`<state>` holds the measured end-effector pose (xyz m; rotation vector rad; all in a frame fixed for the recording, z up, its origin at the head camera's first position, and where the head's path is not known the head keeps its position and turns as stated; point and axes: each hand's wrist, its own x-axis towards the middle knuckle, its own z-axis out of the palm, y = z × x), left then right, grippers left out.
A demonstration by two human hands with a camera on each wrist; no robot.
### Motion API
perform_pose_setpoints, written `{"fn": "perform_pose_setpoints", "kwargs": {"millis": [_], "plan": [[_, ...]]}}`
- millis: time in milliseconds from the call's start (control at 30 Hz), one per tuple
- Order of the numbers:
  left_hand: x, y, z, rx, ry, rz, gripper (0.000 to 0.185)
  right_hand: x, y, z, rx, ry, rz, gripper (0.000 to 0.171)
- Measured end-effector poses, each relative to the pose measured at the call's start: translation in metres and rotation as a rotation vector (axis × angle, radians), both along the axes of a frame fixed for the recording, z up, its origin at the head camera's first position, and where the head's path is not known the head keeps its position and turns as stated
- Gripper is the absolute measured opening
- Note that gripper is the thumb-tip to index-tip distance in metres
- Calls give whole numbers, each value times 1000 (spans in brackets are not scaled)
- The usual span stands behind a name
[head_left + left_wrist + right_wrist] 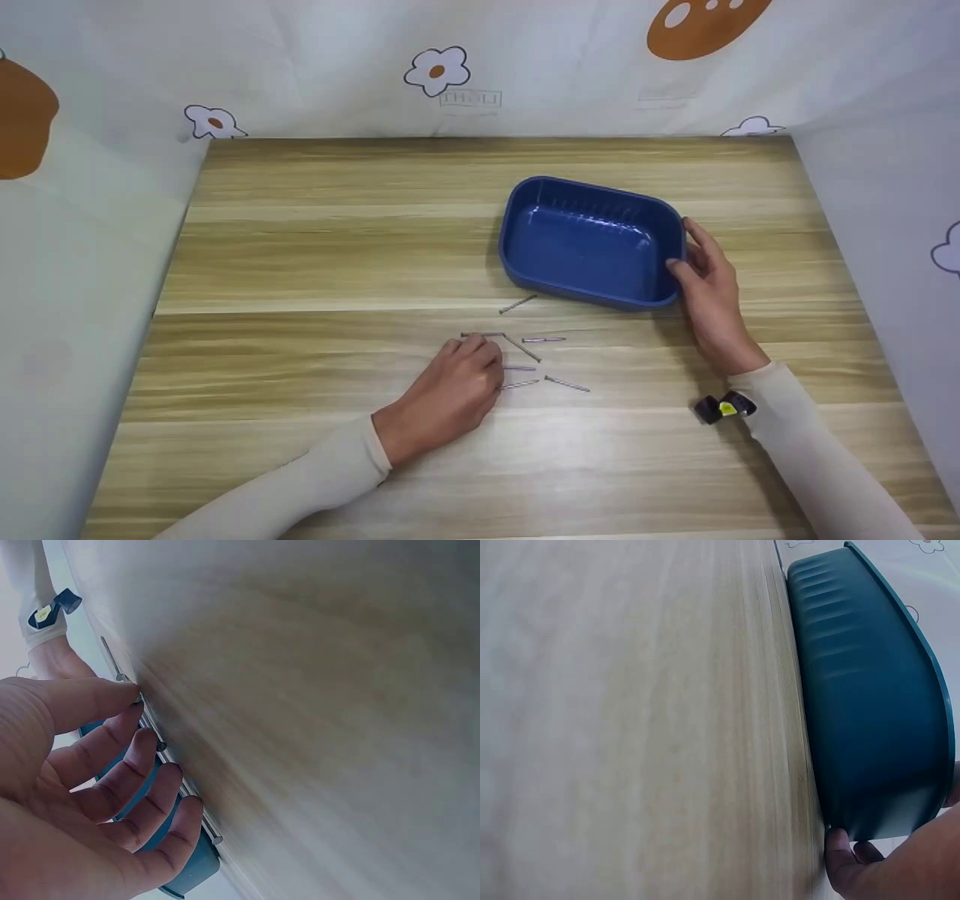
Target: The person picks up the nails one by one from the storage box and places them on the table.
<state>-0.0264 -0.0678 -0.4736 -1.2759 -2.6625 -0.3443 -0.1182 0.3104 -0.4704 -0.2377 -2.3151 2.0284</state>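
A blue plastic tray (525, 225) lies right of the table's middle; its ribbed outer wall (870, 690) fills the right wrist view. My right hand (681, 247) holds the tray's right end, fingers over the rim and the thumb (846, 855) against the wall's foot. Several thin steel nails (544, 340) are scattered on the wood in front of the tray. My left hand (487, 361) rests among them with its fingers curled down. In the left wrist view the thumb and the fingertips (146, 736) touch nails (180, 784) that lie flat on the table. None is lifted.
The wooden table (315, 247) is walled at the back and both sides by white cloth printed with flowers. One nail (517, 304) lies apart, close to the tray's front wall. A black and yellow clip (724, 409) sits on my right wrist.
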Motion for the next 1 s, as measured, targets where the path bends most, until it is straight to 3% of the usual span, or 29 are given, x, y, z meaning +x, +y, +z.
{"fn": "perform_pose_setpoints", "kwargs": {"millis": [433,833,1000], "plan": [[1,2,0,-7,16,4,11,-2,2,-1,9,-13,-5,65],[2,3,5,42,-96,33,6,-1,1,-1,19,4,1,65],[2,3,3,76,-107,42,5,-1,1,-1,2,-6,-4,65]]}}
